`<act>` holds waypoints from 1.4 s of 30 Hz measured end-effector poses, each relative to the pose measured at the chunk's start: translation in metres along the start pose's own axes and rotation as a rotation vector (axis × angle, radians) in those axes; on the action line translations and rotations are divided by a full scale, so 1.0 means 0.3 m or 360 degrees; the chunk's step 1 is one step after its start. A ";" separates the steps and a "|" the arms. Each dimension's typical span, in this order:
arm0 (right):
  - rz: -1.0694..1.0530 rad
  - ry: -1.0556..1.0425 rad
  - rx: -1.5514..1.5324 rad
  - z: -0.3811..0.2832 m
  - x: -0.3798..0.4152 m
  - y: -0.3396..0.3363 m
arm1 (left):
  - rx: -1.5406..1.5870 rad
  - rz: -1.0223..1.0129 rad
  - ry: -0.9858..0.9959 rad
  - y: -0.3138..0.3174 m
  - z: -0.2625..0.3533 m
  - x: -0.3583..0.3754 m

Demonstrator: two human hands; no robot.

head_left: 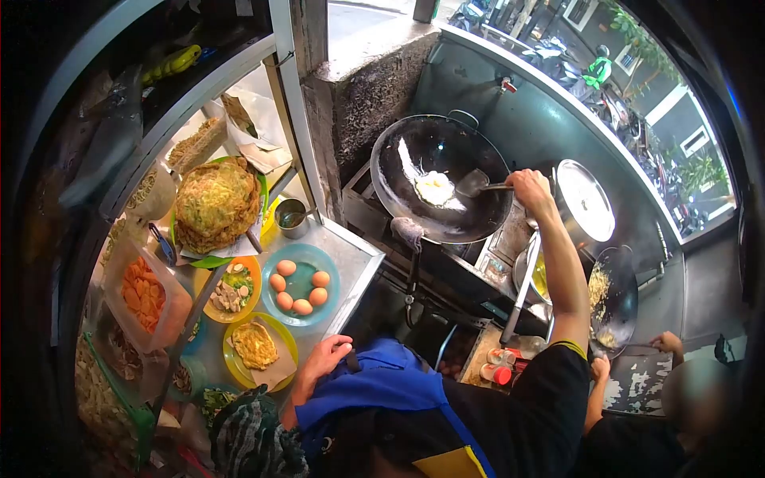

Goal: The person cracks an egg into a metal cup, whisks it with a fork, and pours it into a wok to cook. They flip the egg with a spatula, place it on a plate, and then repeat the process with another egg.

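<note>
My right hand (532, 191) is closed around the handle of a metal wok spatula (472, 184). The spatula's blade rests inside a large black wok (390, 195), just right of a frying egg (435, 190) with spread white edges. My left hand (323, 356) hangs near the counter's edge with nothing visible in it, its fingers loosely extended. Close by it is a yellow plate (229, 368) bearing a folded omelette (255, 345) on brown paper. Just above, a blue plate (300, 268) holds several brown eggs (285, 268).
A tall stack of omelettes (213, 199) stands behind the yellow-rimmed bowl (253, 299). Sliced carrots fill a clear tub (159, 334). At right are a lidded pot (586, 199) and a second wok (625, 291), where a co-worker's hands (600, 368) are. Red-capped jars (498, 374) sit below the stove.
</note>
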State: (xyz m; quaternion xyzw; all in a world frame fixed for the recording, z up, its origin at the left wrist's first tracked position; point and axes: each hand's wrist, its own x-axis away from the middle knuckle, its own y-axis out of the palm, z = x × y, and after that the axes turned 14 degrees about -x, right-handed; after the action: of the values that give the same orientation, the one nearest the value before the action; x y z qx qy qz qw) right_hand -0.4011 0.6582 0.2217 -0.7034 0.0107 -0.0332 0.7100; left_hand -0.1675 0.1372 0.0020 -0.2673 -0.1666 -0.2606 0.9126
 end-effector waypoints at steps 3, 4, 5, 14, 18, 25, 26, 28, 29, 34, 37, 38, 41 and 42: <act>-0.0077 0.0032 0.0067 0.047 0.007 -0.016 | -0.0042 -0.0034 0.0004 -0.001 0.008 -0.009; -0.0078 0.0036 0.0067 0.078 -0.005 0.003 | -0.0055 -0.0042 0.0007 0.003 0.001 -0.016; -0.0057 -0.0020 0.0057 0.103 -0.021 0.025 | -0.0068 -0.0048 0.0010 0.005 -0.006 -0.021; -0.0099 -0.0109 0.0028 0.051 -0.033 0.003 | -0.0057 -0.0030 0.0012 0.015 -0.002 -0.020; -0.0416 -0.0175 -0.0136 0.057 -0.031 -0.059 | -0.0019 -0.0038 -0.0002 0.015 0.018 -0.016; -0.0789 0.0086 -0.0516 0.033 -0.001 -0.198 | -0.0025 -0.0025 0.0001 0.018 0.016 -0.022; -0.0906 0.0164 -0.0634 0.028 -0.001 -0.217 | -0.0009 -0.0034 -0.0003 0.019 0.014 -0.022; -0.0946 0.0095 -0.0703 0.021 0.001 -0.252 | -0.0006 -0.0027 0.0006 0.021 0.010 -0.020; -0.1004 0.0142 -0.0732 0.013 0.002 -0.272 | -0.0001 -0.0017 0.0020 0.023 0.008 -0.021; -0.1056 0.0136 -0.0769 -0.011 -0.003 -0.268 | 0.0035 -0.0028 0.0042 0.030 -0.009 -0.029; -0.1022 0.0088 -0.0732 -0.029 -0.001 -0.240 | 0.0034 -0.0023 0.0040 0.032 -0.019 -0.030; -0.1023 0.0085 -0.0732 -0.026 -0.004 -0.224 | 0.0036 -0.0018 0.0037 0.034 -0.025 -0.030; -0.1019 0.0024 -0.0782 -0.016 -0.016 -0.174 | 0.0027 -0.0025 0.0010 0.025 -0.013 -0.022; -0.0987 0.0025 -0.0757 -0.020 -0.015 -0.164 | 0.0025 -0.0024 0.0008 0.024 -0.014 -0.022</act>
State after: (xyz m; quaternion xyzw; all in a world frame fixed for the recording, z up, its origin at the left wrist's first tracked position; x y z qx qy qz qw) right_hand -0.4076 0.6522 0.2707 -0.8179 -0.1895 -0.2481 0.4832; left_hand -0.1682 0.1426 -0.0072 -0.2582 -0.1684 -0.2669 0.9131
